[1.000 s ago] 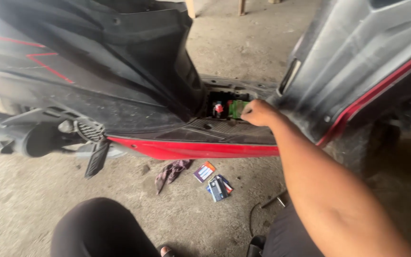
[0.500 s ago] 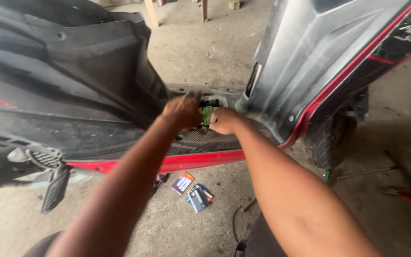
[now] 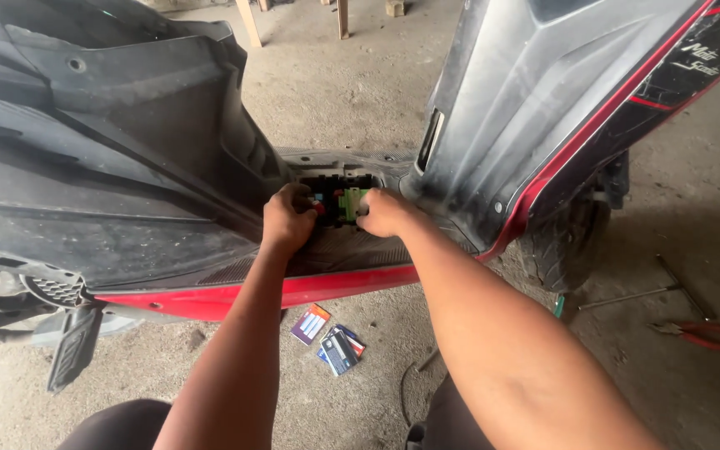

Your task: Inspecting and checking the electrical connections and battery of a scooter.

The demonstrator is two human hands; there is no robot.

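Observation:
A black and red scooter (image 3: 127, 208) stands in front of me with an open compartment (image 3: 339, 196) in its footboard. Inside sits a green and black battery (image 3: 348, 202) with coloured wires. My left hand (image 3: 289, 218) grips the battery's left side, near a red terminal. My right hand (image 3: 383, 212) holds its right side. Both forearms reach in from below.
The scooter's front panel (image 3: 543, 108) rises at the right above the front tyre (image 3: 564, 250). Small card packages (image 3: 327, 337) lie on the concrete floor under the footboard. A T-handle wrench (image 3: 652, 292) and red pliers (image 3: 697, 333) lie at the right. A footpeg (image 3: 72, 346) juts out at lower left.
A second ago only my right hand was at the compartment. My left hand has come in and now both hands are on the battery. The view has shifted closer and to the right.

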